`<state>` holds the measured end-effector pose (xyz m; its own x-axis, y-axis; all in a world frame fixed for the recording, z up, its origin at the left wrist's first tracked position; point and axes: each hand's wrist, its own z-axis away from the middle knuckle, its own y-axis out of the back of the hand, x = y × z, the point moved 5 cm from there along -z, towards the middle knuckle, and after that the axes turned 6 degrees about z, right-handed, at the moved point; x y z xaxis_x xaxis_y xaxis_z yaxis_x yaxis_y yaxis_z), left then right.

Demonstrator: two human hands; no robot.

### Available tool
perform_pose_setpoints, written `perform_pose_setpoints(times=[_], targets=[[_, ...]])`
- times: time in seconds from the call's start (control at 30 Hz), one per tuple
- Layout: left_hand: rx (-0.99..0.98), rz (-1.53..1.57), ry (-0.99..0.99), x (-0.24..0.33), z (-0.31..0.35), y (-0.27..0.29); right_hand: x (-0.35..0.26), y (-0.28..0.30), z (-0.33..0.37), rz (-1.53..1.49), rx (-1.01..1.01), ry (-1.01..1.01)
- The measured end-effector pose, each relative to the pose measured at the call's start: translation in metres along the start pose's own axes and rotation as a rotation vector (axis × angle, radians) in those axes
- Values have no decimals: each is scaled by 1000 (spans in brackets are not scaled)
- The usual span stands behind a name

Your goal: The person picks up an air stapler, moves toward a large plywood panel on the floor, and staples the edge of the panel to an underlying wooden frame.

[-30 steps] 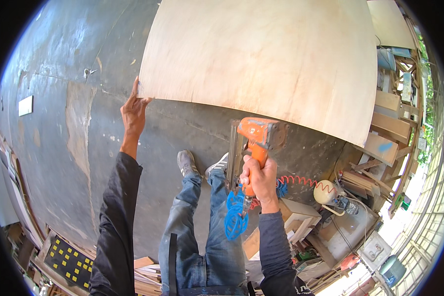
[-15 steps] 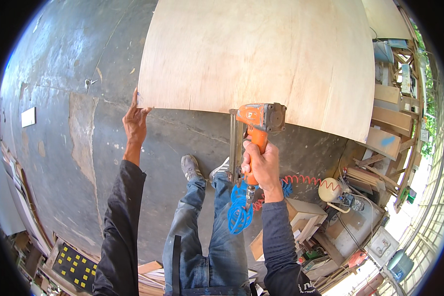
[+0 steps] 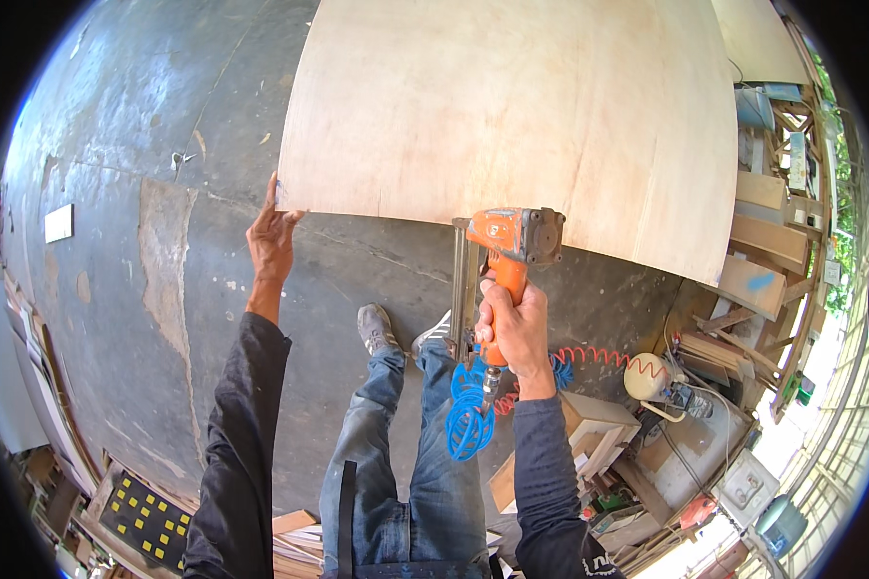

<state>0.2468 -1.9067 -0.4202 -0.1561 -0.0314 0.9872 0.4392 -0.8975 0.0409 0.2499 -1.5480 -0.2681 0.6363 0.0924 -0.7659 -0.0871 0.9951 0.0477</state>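
Observation:
A wide pale plywood sheet spans the upper middle of the view. My left hand grips its near left corner, with a finger along the left edge and the thumb at the near edge. My right hand is wrapped round the handle of an orange air nailer. The nailer's head overlaps the sheet's near edge in the view, and its long metal magazine stands to the left of the handle. I cannot tell whether its nose touches the wood. A coiled blue air hose hangs beneath the handle.
A red coiled hose runs to a compressor with a cream tank at the right. Boards and boxes are stacked along the right side. My feet stand on the dark, patched floor, where a small white rectangle lies.
The view has shifted slightly. Both hands keep their holds, on the sheet's corner and on the nailer, with little other movement.

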Motion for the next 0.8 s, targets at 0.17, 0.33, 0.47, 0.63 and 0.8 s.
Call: perform_pose_setpoints(times=[0.17, 0.33, 0.47, 0.63, 0.8], targets=[[-14, -62, 16, 1, 1, 1, 2, -1, 0, 18, 11, 3], [-16, 38, 16, 0, 1, 0, 4, -2, 0, 8, 10, 17], [-21, 34, 14, 3, 1, -2, 7, -6, 0, -19, 2, 6], [-20, 134, 20, 1, 2, -5, 7, -10, -3, 7, 15, 23], [-30, 36, 40, -1, 2, -4, 5, -9, -3, 37, 14, 34]])
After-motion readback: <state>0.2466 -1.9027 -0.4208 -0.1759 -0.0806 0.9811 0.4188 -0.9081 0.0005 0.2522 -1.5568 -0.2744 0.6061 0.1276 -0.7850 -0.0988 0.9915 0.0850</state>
